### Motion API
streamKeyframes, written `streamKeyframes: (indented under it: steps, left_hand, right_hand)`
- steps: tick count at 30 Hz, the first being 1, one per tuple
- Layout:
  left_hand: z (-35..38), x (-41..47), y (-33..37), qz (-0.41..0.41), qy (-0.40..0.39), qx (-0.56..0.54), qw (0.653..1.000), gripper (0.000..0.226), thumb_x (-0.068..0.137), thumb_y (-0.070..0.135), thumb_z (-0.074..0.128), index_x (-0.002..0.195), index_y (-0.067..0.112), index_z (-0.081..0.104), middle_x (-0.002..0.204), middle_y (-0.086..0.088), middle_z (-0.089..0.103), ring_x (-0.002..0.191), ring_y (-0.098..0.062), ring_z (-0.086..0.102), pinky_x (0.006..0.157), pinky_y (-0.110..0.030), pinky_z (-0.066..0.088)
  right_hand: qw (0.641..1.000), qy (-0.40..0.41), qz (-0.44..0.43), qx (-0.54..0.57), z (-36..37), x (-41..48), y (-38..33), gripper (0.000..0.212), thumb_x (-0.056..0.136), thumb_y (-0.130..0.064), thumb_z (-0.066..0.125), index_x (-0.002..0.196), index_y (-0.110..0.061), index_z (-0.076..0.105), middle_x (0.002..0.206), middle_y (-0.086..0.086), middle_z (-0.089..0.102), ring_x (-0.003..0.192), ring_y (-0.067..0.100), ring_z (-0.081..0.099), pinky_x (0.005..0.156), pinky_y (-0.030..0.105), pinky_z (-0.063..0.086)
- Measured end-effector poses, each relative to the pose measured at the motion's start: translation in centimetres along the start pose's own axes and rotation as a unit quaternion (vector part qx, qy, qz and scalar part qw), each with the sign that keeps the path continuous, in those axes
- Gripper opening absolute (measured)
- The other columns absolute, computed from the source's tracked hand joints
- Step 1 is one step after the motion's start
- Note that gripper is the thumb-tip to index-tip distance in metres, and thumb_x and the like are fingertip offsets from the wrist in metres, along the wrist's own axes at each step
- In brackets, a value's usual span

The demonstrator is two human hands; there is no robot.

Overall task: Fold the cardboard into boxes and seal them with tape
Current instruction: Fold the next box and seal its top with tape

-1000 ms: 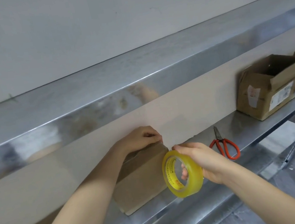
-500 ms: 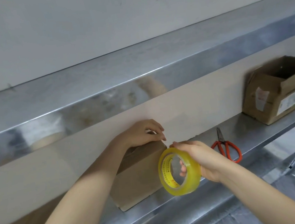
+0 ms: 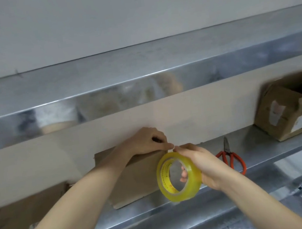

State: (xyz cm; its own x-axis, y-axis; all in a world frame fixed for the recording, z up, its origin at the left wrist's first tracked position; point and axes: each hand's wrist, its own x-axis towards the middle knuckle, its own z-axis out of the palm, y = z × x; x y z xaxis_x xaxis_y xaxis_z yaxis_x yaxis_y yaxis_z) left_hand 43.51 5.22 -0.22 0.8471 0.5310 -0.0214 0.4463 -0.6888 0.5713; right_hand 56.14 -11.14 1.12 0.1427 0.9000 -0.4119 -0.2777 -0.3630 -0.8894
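Note:
A folded brown cardboard box (image 3: 136,178) stands on the metal shelf (image 3: 256,140), against the beige back panel. My left hand (image 3: 148,141) lies over the box's top right corner and pinches the free end of the tape between thumb and fingertips. My right hand (image 3: 198,164) grips a yellow roll of clear tape (image 3: 176,176) just right of the box, fingers through its core, thumb up near the tape end. The two hands almost touch at the box corner.
Red-handled scissors (image 3: 230,157) lie on the shelf right of my right hand. An open cardboard box with labels (image 3: 292,106) stands at the far right. More cardboard (image 3: 23,208) lies at the lower left. A metal ledge (image 3: 139,67) overhangs the shelf.
My left hand's fingers have moved to the box's right corner and closed on the tape end. The right hand has brought the roll slightly closer to the box. The camera view has shifted left.

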Motion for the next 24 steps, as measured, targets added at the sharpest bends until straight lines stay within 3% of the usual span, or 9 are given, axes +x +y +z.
streamKeyframes:
  steps: [2,6,8,11,16,19,22,24]
  left_hand:
    - [0.1,0.1,-0.3,0.006,0.02,0.004,1.0,0.045,0.072,0.066,0.062,0.074,0.023,0.073,0.071,0.022,0.066,0.078,-0.002,0.06,0.08,-0.031,0.048]
    - [0.2,0.3,-0.2,0.025,0.043,0.012,0.999,0.053,0.074,0.066,0.057,0.075,0.016,0.075,0.075,0.013,0.07,0.076,-0.006,0.062,0.08,-0.037,0.049]
    - [0.4,0.2,-0.3,0.037,0.07,0.008,0.997,0.05,0.074,0.063,0.059,0.074,0.016,0.075,0.076,0.013,0.07,0.075,-0.002,0.06,0.08,-0.036,0.049]
    - [0.7,-0.1,-0.4,0.045,0.092,0.017,0.995,0.042,0.075,0.058,0.066,0.072,0.017,0.075,0.08,0.011,0.071,0.081,-0.008,0.06,0.082,-0.033,0.048]
    - [1.1,-0.2,-0.5,0.01,0.111,0.043,0.993,0.04,0.07,0.066,0.065,0.069,0.027,0.073,0.083,0.027,0.057,0.089,-0.008,0.048,0.09,-0.035,0.038]
    - [1.1,-0.3,-0.5,-0.008,0.099,0.033,0.994,0.028,0.075,0.053,0.075,0.068,0.026,0.072,0.084,0.026,0.057,0.091,-0.008,0.046,0.095,-0.039,0.038]
    - [1.1,-0.4,-0.6,0.003,0.121,0.043,0.992,0.03,0.07,0.063,0.07,0.066,0.033,0.07,0.085,0.025,0.056,0.093,-0.01,0.047,0.094,-0.038,0.037]
    - [0.9,-0.3,-0.6,0.007,0.14,0.066,0.988,0.027,0.069,0.058,0.075,0.069,0.032,0.073,0.088,0.019,0.054,0.094,-0.011,0.044,0.094,-0.037,0.034]
  right_hand:
    - [1.0,-0.002,-0.005,0.007,0.0,0.2,0.2,0.034,0.094,-0.029,0.062,0.112,-0.001,0.055,0.052,0.01,0.049,0.043,0.021,0.051,0.05,0.034,0.051]
    - [1.0,0.002,-0.006,0.006,-0.2,0.5,0.2,0.035,0.094,-0.03,0.063,0.106,0.002,0.06,0.051,0.01,0.05,0.041,0.018,0.052,0.048,0.031,0.05]
    - [1.0,0.003,-0.004,0.008,-0.3,0.5,0.1,0.036,0.093,-0.03,0.065,0.103,0.004,0.063,0.051,0.01,0.05,0.041,0.017,0.051,0.047,0.03,0.05]
    - [1.0,-0.001,-0.002,0.01,-0.5,0.4,0.5,0.038,0.091,-0.032,0.066,0.101,0.005,0.064,0.051,0.013,0.052,0.041,0.019,0.053,0.049,0.032,0.051]
    - [1.0,-0.013,0.008,0.011,-0.6,0.2,0.7,0.041,0.09,-0.03,0.068,0.104,0.008,0.062,0.051,0.018,0.054,0.041,0.024,0.056,0.048,0.033,0.052]
    - [1.0,-0.022,0.018,-0.006,-0.5,0.2,1.2,0.042,0.089,-0.031,0.07,0.103,0.007,0.061,0.051,0.014,0.054,0.04,0.021,0.056,0.048,0.033,0.054]
    - [1.0,-0.024,0.01,0.005,-0.1,0.0,1.8,0.04,0.088,-0.032,0.069,0.106,0.002,0.06,0.052,0.012,0.053,0.041,0.022,0.055,0.049,0.034,0.054]
    - [1.0,-0.019,0.008,0.019,0.1,0.2,2.0,0.039,0.088,-0.032,0.07,0.107,0.0,0.06,0.055,0.013,0.053,0.042,0.023,0.055,0.05,0.034,0.054]
